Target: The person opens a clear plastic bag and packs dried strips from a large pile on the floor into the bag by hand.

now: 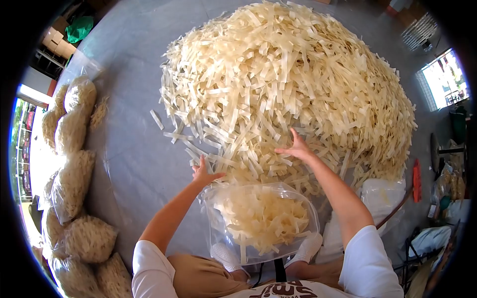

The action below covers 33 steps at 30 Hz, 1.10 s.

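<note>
A large heap of pale yellow flat strips (278, 74) covers the floor in front of me. My left hand (204, 175) is at the heap's lower left edge, thumb and fingers spread, with nothing held. Farther right, my right hand (297, 147) reaches over the near side of the heap, its fingers apart and empty. Between my feet lies an open clear plastic bag (314, 223), with a pile of strips (263, 216) inside it. Its far edge is just below my left hand.
Filled clear bags (89, 238) line the left side. Flat plastic bags (382, 196) lie right of my right arm, near a red object (417, 181). A stand fan (437, 156) is at the far right. Loose strips (157, 119) lie on the grey floor (134, 164).
</note>
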Motion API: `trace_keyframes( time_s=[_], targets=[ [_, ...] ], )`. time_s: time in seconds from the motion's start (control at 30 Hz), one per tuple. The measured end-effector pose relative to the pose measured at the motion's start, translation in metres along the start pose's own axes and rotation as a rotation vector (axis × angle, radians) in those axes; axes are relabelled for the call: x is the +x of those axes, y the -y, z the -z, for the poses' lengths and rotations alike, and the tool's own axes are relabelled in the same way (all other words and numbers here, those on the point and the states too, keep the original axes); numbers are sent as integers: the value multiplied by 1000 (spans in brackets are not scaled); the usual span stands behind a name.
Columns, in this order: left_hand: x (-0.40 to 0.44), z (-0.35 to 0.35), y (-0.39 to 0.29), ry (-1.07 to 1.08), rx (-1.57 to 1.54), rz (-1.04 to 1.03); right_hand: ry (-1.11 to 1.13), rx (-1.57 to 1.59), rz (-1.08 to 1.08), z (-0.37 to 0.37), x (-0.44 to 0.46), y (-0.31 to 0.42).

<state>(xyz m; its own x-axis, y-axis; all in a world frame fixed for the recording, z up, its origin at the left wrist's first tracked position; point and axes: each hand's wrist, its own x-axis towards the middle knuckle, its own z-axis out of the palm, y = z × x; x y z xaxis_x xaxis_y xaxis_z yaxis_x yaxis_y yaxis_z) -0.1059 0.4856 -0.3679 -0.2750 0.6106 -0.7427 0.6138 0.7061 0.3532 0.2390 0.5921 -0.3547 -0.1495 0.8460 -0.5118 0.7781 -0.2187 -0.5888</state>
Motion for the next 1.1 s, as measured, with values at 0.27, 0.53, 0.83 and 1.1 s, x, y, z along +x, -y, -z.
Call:
trace_keyframes(
  time_s=[0.27,0.53,0.83,1.1],
  targets=[
    [-1,-33,-51,120,-167,-633,143,171,112,-34,-18,49],
    [-19,-30,-67,79,-272,-720,355,615,56,-28,-39,77],
    [-88,16,-103,7,-259,-859,164,816,222,-12,-79,90],
    [-203,73,-143,-234,-237,-1122,61,744,529,71,-162,160]
  ],
)
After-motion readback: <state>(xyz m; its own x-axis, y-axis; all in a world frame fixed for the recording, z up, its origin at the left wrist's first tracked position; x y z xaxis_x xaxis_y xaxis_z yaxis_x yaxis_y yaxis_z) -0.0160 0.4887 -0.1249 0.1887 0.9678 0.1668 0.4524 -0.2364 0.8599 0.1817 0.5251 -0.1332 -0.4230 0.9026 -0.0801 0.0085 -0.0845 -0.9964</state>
